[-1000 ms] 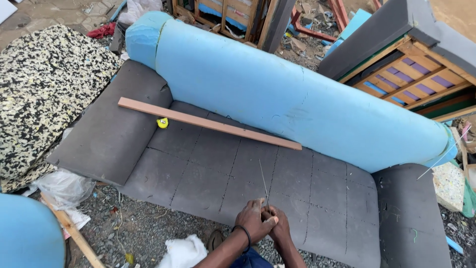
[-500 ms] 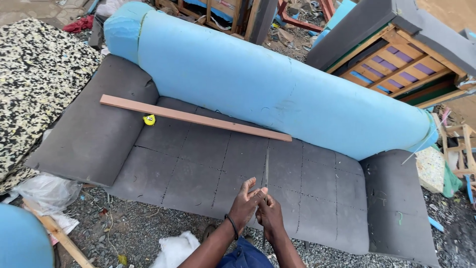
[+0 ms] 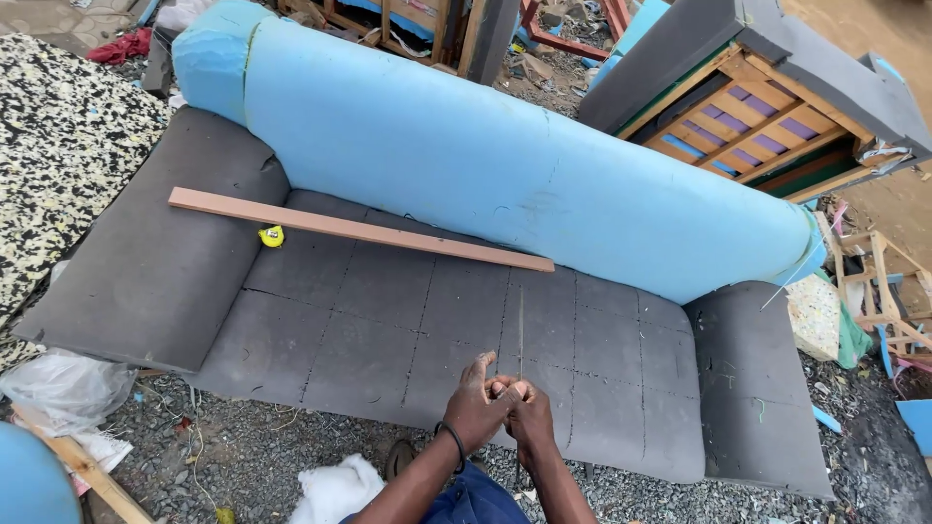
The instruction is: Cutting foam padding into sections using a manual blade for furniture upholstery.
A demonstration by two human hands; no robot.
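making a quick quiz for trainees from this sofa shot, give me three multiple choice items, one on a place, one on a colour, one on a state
1. Where does the wooden strip lie?
A. on the gravel
B. across the grey seat, along the backrest
C. on top of the backrest

2. What colour is the backrest foam?
A. light blue
B. red
C. white

3. How are the left hand and right hand?
A. far apart
B. flat on the gravel
C. together at the seat's front edge, holding a thin needle

Answers: 1 B, it runs from the armrest across the seat. 2 A, the foam is plainly blue. 3 C, both hands meet around the needle's base.
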